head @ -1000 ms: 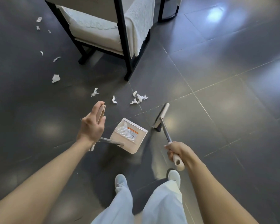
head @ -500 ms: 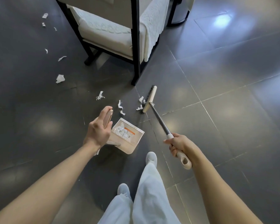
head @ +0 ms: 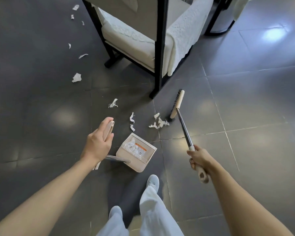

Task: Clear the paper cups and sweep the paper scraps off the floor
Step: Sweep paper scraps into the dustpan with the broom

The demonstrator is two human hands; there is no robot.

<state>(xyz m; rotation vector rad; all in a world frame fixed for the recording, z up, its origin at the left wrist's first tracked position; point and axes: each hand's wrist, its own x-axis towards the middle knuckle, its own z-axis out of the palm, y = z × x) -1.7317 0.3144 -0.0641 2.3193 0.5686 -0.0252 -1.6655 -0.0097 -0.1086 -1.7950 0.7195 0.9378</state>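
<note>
From the head view, the left hand (head: 98, 143) is keeping its grip wrapped around the beige handle of a beige plastic long-handled dustpan (head: 137, 152), which is resting on the dark grey tiled floor (head: 245, 103) with white scraps already inside. The right hand (head: 198, 158) is clenching its grip on the metal-and-beige handle of a black-bristled broom (head: 176, 104), whose head is sitting just beside a cluster of torn white paper scraps (head: 157, 123). More scraps are lying scattered left of a black-framed cream-cushioned chair (head: 143, 41).
</note>
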